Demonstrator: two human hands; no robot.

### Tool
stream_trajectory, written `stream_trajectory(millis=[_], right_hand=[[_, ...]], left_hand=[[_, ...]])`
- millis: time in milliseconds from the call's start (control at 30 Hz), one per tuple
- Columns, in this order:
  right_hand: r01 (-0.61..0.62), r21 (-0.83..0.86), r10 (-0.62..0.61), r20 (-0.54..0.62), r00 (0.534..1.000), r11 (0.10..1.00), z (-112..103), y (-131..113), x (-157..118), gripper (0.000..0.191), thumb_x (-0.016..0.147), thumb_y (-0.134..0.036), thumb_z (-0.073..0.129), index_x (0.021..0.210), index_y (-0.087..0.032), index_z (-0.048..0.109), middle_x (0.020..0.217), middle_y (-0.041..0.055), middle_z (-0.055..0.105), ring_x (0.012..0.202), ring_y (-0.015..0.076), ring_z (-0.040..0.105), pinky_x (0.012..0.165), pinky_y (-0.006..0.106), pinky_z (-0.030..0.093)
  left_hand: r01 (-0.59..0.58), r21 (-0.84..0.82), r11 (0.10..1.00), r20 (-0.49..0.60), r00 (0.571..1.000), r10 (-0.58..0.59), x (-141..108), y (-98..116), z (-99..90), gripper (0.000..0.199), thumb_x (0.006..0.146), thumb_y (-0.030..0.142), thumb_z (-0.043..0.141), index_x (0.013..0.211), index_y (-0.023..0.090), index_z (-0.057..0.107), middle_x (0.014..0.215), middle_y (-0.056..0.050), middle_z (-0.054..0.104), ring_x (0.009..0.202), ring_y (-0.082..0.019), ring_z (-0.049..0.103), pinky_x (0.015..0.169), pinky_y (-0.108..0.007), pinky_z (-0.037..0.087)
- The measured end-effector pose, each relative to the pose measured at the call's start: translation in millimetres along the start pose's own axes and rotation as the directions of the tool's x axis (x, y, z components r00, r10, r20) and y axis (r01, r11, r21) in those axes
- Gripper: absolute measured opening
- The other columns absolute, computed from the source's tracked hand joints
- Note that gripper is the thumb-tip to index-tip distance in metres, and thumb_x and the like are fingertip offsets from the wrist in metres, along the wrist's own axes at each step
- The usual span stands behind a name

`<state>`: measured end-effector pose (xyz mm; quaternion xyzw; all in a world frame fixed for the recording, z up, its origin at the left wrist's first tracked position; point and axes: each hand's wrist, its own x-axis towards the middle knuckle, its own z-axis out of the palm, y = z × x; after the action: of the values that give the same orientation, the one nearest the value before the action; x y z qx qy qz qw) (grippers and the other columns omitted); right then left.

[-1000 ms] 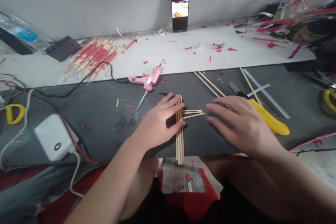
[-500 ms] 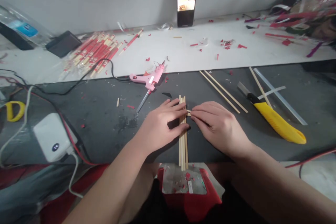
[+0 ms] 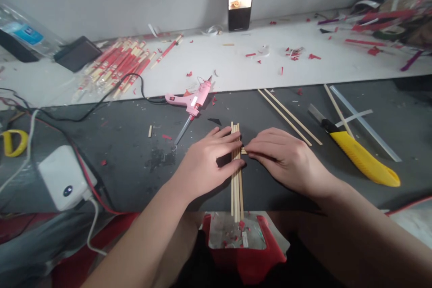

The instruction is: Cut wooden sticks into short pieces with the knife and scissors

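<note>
Several slim wooden chopsticks (image 3: 236, 193) lie side by side on the dark mat, their near ends jutting past its front edge. My left hand (image 3: 205, 157) rests across them, holding the row between its fingertips and thumb. To the right, my right hand (image 3: 286, 155) pinches short cut stick pieces (image 3: 244, 150) whose ends meet the side of the row; the fingers hide most of them. Beyond my left hand lies a pink glue gun (image 3: 194, 99) with a clear glue stick in it. A yellow utility knife (image 3: 364, 153) lies right of my right hand, blade out.
Two loose chopsticks (image 3: 286, 117) and clear glue sticks (image 3: 366, 123) lie at the right. Wrapped chopsticks (image 3: 118, 65) are heaped on the white surface. A phone (image 3: 240, 0) leans on the wall. At left are a white power bank (image 3: 65, 177), cables and yellow scissors handle (image 3: 16, 143).
My right hand has shifted the short pieces slightly nearer me along the row's side. The left hand keeps its hold on the chopsticks. The camera view has moved slightly.
</note>
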<state>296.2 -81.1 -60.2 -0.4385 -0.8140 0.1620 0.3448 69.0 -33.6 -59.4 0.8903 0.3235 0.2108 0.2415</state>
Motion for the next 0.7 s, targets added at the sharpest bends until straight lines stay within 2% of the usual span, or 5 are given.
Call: stream_trajectory(millis=[467,700], right_hand=[[-0.134,-0.005,0.133,-0.108,0.985,0.991,11.4,-12.8,-4.3,0.017,0.095,-0.006,0.062,0.096,-0.018,0.074,0.089,0.0046,0.077,0.091,0.0211,0.067,0.084,0.036,0.056],[-0.188,-0.016,0.184,-0.142,0.973,0.982,13.1,-16.0,-6.0,0.019,0.095,-0.008,0.062,0.097,-0.022,0.075,0.091,0.0032,0.077,0.091,0.0205,0.069,0.082,0.035,0.057]], left_hand=[[-0.004,-0.002,1.000,0.016,1.000,0.004,-1.0,0.6,0.8,0.030,0.095,0.029,0.070,0.124,0.021,0.074,0.142,-0.007,0.066,0.139,-0.026,0.057,0.123,-0.051,0.042],[-0.071,0.034,0.997,-0.006,0.997,0.072,-5.3,0.3,3.7,0.024,0.101,0.027,0.062,0.120,0.025,0.077,0.142,-0.007,0.067,0.140,-0.026,0.056,0.122,-0.053,0.042]])
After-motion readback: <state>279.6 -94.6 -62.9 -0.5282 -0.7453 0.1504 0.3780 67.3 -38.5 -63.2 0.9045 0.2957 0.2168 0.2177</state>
